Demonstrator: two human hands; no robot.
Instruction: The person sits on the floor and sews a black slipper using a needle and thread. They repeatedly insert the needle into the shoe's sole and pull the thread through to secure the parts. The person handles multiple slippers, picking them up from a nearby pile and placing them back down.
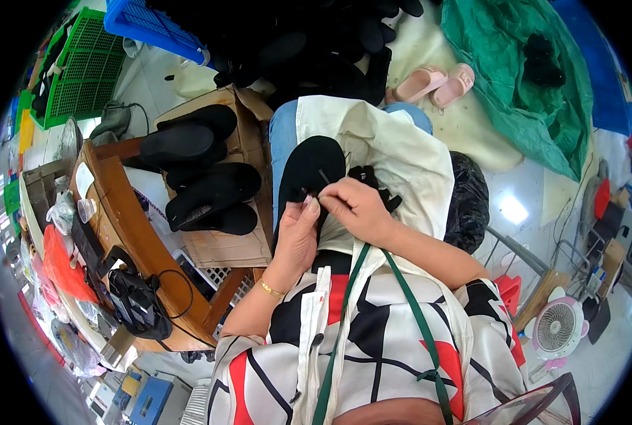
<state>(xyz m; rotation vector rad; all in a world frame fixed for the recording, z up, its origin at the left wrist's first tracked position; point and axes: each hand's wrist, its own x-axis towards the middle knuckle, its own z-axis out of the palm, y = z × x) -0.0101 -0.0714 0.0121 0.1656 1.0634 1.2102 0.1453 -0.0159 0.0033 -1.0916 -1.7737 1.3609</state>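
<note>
A black shoe (310,159) lies on my lap, its rounded end pointing away from me. My left hand (298,230) is closed on its near part, thumb and fingertips pinched at the upper edge. Close against those fingertips is my right hand (356,207), with its fingers pinched together. A thin grey rod (323,176) sticks up from the right fingertips over the shoe; its lower end is hidden. Small black pieces (364,174) lie just beyond the right hand, on the cream cloth (415,163) that covers my legs.
Several black shoes (213,195) sit on a cardboard box (234,248) at the left, beside a wooden table (128,241). More black shoes (280,49) are heaped ahead. Pink slippers (452,86), a green sack (514,64) and a black bag (467,202) lie right; a fan (558,326) stands behind.
</note>
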